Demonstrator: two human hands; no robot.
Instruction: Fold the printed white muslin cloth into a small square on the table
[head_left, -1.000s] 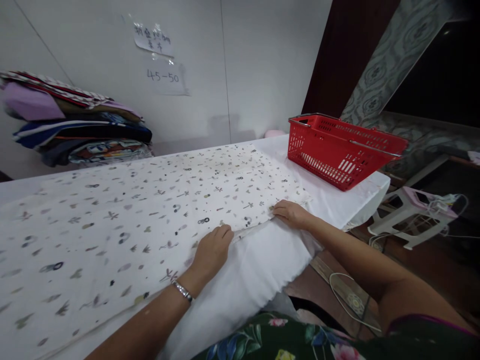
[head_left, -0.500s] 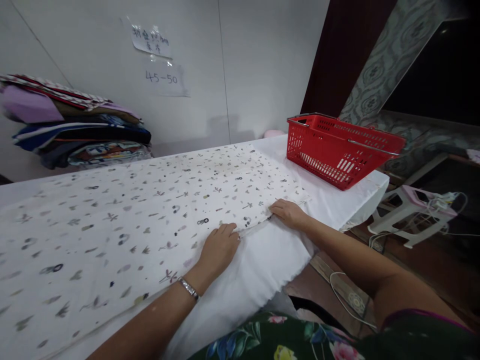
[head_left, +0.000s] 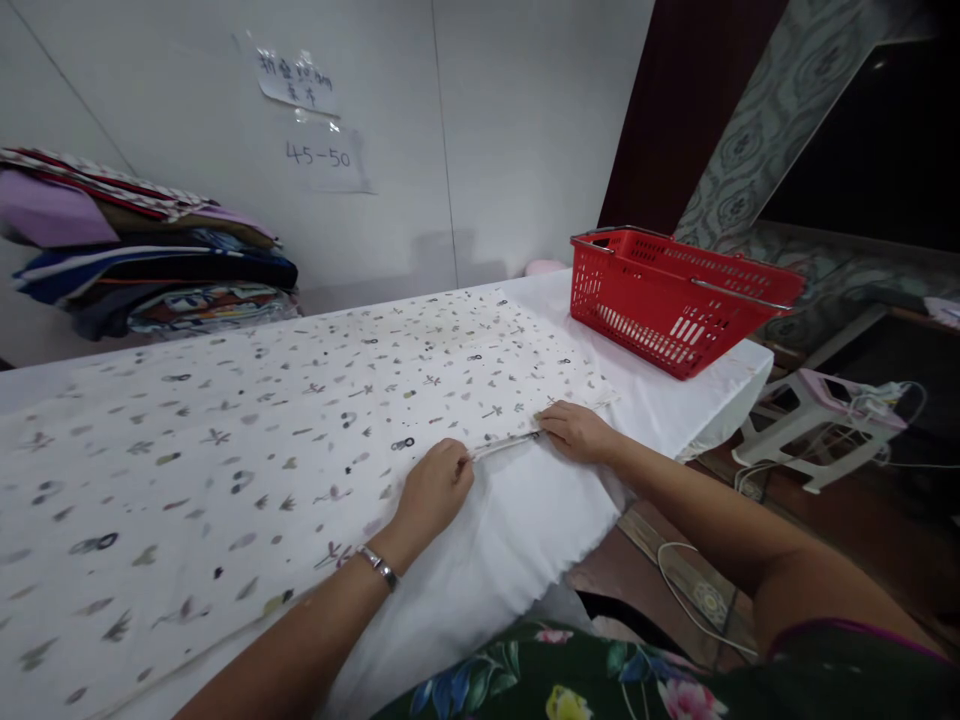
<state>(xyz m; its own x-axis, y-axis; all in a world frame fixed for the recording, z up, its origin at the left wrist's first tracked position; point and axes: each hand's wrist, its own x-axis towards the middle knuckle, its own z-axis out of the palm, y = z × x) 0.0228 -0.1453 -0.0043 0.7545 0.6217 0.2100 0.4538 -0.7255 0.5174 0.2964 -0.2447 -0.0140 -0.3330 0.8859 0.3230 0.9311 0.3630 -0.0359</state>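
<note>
Half a second ago the left hand (head_left: 433,487) lay flatter, its fingers stretched over the near edge of the patterned cloth (head_left: 285,450); now those fingers are curled in and closed, pinching that edge; the hem between the hands, which lay lower and looser, shows as a thin, straight, slightly raised fold; the right hand (head_left: 576,432) keeps nearly the same place, its fingers bent and closed on the same edge near the cloth's right corner, the thumb mostly hidden; the whole view has slid slightly, while the red basket (head_left: 637,285) stays put on the worktop (head_left: 656,405).

The patterned cloth lies spread across the worktop, over a white cover (head_left: 525,510), running out of view at the left; its far edge lies near the wall (head_left: 525,120), just in front of the stack of folded fabrics (head_left: 150,250); its right edge stops short of the basket, with a strip of white cover between them; on the near side the cover shows from the hem down to its hanging edge, a band below both hands; beyond the worktop's right end, well apart, stands a stool (head_left: 806,435).
</note>
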